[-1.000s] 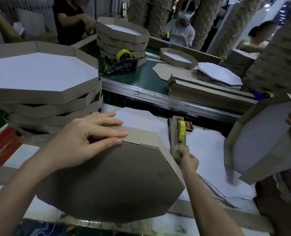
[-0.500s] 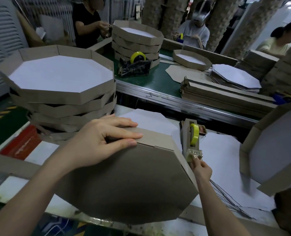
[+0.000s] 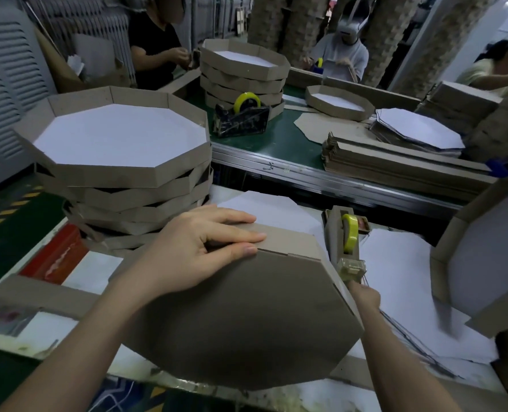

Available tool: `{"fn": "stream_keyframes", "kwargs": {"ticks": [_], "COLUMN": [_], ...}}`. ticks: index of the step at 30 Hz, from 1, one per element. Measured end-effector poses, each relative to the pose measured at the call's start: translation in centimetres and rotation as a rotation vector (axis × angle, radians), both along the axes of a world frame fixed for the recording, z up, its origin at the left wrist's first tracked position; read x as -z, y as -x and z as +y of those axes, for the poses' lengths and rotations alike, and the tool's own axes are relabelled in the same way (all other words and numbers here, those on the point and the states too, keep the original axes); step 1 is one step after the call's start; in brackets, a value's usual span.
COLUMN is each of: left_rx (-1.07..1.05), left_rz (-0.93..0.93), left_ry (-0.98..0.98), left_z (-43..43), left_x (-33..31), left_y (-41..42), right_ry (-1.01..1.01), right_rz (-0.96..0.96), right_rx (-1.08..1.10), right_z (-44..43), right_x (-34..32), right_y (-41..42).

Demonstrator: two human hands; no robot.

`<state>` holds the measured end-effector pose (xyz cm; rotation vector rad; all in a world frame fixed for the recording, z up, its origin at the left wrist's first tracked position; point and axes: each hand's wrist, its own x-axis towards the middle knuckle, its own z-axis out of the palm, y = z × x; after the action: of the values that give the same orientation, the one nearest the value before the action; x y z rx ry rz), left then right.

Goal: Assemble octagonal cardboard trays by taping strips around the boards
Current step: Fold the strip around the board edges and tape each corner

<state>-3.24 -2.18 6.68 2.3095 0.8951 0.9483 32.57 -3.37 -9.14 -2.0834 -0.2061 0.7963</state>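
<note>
An octagonal cardboard tray stands tilted before me, its brown underside facing me. My left hand lies over its top edge, straight fingers pressing the side strip against the board. My right hand grips the handle of a tape dispenser with a yellow-green roll, held against the tray's upper right side. Most of that hand is hidden behind the tray. White octagonal boards lie flat on the bench behind the tray.
A stack of finished trays stands at the left. Across a green conveyor are another tray stack, a black tape dispenser, strip bundles and white boards. Another tray is at the right. Other people work behind.
The view has shifted left and pulled back slightly. My hands keep their places on the tray and dispenser. The tray at the right has drifted further right.
</note>
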Motion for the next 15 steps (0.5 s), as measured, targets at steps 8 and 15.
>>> {"fn": "stream_keyframes", "kwargs": {"ticks": [8, 15], "left_rx": [-0.030, -0.044], "left_rz": [0.100, 0.163], "left_ry": [-0.008, -0.001], "left_z": [-0.3, -1.2], "left_x": [0.0, 0.1], "left_y": [0.5, 0.8], "right_ry": [-0.248, -0.484], "right_rz": [0.003, 0.211], "right_rx": [-0.438, -0.619], "right_z": [4.0, 2.0], "right_x": [-8.8, -17.6], "right_y": [5.0, 8.4]}}
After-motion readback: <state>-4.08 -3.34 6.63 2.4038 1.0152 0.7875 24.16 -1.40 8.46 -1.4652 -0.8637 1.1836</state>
